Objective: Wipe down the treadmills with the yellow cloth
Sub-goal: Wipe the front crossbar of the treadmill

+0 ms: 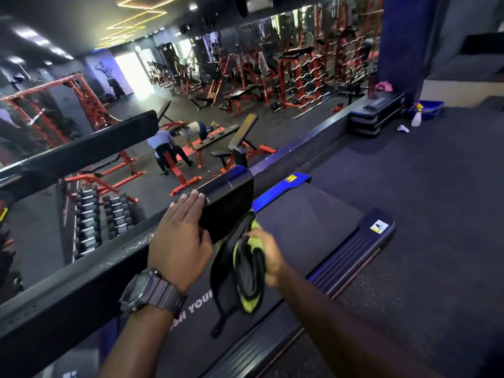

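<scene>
Hands: left hand (pixel 180 238) on console (pixel 229 203), right hand (pixel 268 257) gripping yellow cloth (pixel 249 271)

We see two bare forearms, no sleeves, no gloves on either hand. Left wrist carries a chunky dark grey digital watch (pixel 148 291) with a broad ribbed strap. No rings showing.

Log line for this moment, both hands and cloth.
left hand: flat on black treadmill console | right hand: grips yellow-and-black cloth beside console | grey treadmill belt: bare
</scene>
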